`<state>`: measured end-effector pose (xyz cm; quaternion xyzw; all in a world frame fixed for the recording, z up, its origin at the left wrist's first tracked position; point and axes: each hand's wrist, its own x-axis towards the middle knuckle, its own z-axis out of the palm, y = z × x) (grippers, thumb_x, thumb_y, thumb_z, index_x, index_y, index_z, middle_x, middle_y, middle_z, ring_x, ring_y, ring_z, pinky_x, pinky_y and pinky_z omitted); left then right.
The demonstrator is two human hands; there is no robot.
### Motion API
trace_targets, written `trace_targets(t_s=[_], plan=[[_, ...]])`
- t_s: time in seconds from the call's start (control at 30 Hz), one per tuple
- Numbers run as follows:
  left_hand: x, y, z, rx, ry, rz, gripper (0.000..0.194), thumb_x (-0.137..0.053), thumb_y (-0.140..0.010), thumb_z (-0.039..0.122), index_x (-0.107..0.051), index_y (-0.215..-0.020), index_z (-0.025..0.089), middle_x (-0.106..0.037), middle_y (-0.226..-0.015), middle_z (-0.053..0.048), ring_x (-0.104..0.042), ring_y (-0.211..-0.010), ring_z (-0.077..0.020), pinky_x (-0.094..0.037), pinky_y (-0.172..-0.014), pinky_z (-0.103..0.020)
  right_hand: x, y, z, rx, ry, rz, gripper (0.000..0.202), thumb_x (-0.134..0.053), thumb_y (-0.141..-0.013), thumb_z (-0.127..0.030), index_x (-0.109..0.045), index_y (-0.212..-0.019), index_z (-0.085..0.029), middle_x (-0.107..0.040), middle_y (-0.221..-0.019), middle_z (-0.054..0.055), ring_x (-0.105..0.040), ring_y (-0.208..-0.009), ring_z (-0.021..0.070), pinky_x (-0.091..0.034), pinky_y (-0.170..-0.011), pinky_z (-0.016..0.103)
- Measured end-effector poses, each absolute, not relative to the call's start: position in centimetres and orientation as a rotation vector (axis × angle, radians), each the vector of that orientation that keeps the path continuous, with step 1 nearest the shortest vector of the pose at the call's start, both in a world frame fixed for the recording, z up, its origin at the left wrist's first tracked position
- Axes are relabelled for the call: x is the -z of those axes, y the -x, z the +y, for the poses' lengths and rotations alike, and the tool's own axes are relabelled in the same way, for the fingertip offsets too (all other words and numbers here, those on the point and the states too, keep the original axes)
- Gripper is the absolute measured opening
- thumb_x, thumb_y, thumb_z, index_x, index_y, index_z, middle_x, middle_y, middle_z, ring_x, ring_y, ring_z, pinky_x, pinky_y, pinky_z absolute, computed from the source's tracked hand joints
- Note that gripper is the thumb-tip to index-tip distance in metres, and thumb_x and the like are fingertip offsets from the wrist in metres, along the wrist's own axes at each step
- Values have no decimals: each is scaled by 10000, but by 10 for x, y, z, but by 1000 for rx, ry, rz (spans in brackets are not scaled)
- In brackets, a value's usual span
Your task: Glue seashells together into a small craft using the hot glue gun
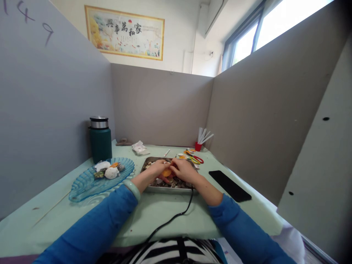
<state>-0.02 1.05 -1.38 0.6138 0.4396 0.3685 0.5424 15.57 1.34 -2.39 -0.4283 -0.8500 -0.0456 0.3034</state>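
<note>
Left hand [157,168] and right hand [183,171] (angled inward) converge, fingers [174,170] grasping an orange piece [166,172].

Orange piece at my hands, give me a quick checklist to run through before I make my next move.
1. Orange piece in the left hand: ok, fingers appear closed around it.
2. Right hand grip: cannot tell, its fingertips are partly hidden.
3. Tray beneath both hands: ok.
4. Black cable out of the way: not ok, it runs between your forearms up to the tray by your right wrist.
5. Bottle upright: ok, standing behind the blue plate.
6. Phone lying flat: ok, right of the tray.
</note>
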Motion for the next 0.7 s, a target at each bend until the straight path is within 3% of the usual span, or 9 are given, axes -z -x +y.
trace_targets(t_s=[0.7], plan=[[12, 0, 8, -919, -1455, 1039, 220, -539, -796, 332, -520, -784, 113, -607, -665, -89, -625, -627, -202, -525, -478, -307, 23, -155, 13, 109, 1112, -2239, 130, -483, -858, -273, -563, -816, -179, -623, -751, 35, -544, -683, 136, -343, -624, 223]])
